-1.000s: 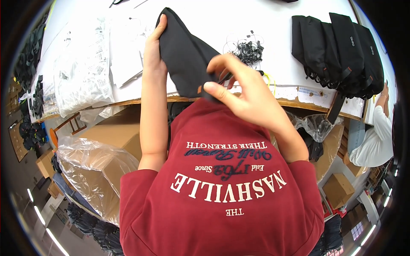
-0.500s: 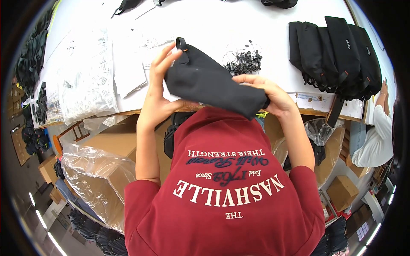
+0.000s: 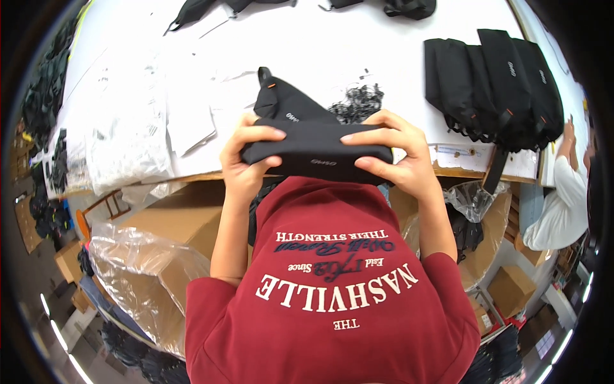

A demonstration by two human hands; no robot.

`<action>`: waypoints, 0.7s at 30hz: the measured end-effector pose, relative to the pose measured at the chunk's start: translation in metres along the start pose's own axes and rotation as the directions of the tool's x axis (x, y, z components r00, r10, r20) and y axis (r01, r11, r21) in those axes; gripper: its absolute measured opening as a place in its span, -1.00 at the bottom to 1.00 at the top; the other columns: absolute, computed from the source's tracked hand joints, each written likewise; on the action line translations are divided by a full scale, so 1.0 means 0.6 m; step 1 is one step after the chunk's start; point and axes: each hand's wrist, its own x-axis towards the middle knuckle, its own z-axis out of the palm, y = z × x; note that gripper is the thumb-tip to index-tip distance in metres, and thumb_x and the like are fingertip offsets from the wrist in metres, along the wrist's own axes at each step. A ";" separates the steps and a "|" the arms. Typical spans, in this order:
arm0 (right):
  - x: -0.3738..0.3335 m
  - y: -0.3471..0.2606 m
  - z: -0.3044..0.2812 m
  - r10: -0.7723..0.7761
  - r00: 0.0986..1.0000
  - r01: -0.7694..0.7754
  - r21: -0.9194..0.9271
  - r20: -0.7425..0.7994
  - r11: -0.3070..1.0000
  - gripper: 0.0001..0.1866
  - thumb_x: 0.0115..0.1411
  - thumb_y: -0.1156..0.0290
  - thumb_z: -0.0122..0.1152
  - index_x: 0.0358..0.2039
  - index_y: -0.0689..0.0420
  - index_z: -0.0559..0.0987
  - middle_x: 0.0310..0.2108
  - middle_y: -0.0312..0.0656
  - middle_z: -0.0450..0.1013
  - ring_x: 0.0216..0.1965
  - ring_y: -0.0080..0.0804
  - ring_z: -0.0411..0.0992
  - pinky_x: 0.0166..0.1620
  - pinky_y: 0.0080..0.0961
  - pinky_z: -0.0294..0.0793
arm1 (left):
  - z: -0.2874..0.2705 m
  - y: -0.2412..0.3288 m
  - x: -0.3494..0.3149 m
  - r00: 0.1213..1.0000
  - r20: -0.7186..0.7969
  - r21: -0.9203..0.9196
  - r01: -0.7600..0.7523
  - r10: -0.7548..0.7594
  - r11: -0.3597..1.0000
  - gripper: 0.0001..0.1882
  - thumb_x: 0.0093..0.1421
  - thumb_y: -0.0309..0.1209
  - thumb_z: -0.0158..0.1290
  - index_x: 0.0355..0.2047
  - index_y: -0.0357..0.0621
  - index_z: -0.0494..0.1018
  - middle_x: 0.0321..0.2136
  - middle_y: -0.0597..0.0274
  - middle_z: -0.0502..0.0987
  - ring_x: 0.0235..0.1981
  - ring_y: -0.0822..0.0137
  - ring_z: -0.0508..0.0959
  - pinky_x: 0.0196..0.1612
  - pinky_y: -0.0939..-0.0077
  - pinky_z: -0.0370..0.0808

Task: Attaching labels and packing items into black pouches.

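A long black fabric pouch (image 3: 320, 150) is stretched level between my two hands, just over the table's near edge. My left hand (image 3: 246, 157) closes on its left end, thumb below and fingers on top. On the right end, my right hand (image 3: 403, 153) grips in the same way. Pale lettering shows on the side of the pouch facing me. Directly beyond it, a black fabric piece (image 3: 284, 102) with a loop and a small orange tag lies slanted. Whether the two are joined is hidden. Thin black cords with small tags (image 3: 358, 102) lie in a heap behind my right hand.
Black pouches (image 3: 492, 89) are piled at the right of the white table (image 3: 307, 38). Clear plastic bags (image 3: 128, 121) lie at the left, and black items (image 3: 409, 8) at the far edge. Cardboard boxes (image 3: 173, 221) stand below. A person in white (image 3: 556, 205) is at the right.
The black fabric has turned from a slant to level and come nearer me. My left hand has moved down from the loop end; the looped piece now shows behind the pouch.
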 end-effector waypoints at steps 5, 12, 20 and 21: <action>-0.001 -0.009 -0.042 0.178 0.935 -0.159 -0.085 0.308 0.984 -0.69 0.02 0.28 0.31 -0.17 -0.08 0.64 -0.48 -0.27 0.37 -0.52 -0.50 0.28 -0.41 -0.59 0.30 | -0.008 -0.021 -0.016 0.986 -0.059 -0.090 0.150 -0.156 0.985 -0.52 0.18 0.03 0.00 -0.34 -0.22 0.44 -0.29 0.24 0.43 -0.32 0.39 0.34 -0.20 0.50 0.30; -0.026 -0.034 -0.194 -0.019 0.908 -0.148 -0.364 -0.418 0.920 -0.68 -0.02 0.41 0.35 -0.18 -0.02 0.65 -0.38 -0.41 0.46 -0.54 -0.74 0.24 -0.52 -0.77 0.18 | -0.148 -0.059 0.015 0.924 -0.271 0.753 0.377 -0.269 0.539 -0.51 0.24 -0.11 0.00 0.02 -0.23 0.31 0.04 0.00 0.24 0.06 0.13 0.28 0.06 0.23 0.27; -0.052 0.000 -0.439 -0.208 0.637 -0.599 -0.647 -0.742 0.473 -0.56 0.04 0.05 0.31 -0.04 -0.16 0.58 -0.57 -0.39 0.30 -0.61 -0.70 0.17 -0.45 -0.70 0.22 | -0.313 -0.170 -0.048 0.862 -0.437 0.898 0.432 -0.256 -0.079 -0.20 0.08 0.15 0.05 0.15 -0.18 0.23 0.20 -0.09 0.11 0.23 -0.08 0.07 0.20 -0.01 0.08; -0.061 0.008 -0.449 -0.204 0.643 -0.594 -0.649 -0.738 0.476 -0.56 0.04 0.05 0.31 -0.04 -0.16 0.58 -0.57 -0.39 0.30 -0.61 -0.70 0.17 -0.45 -0.70 0.22 | -0.313 -0.170 -0.050 0.863 -0.399 0.915 0.395 -0.308 -0.080 -0.22 0.08 0.14 0.05 0.13 -0.19 0.26 0.18 -0.08 0.14 0.22 -0.08 0.10 0.19 0.00 0.09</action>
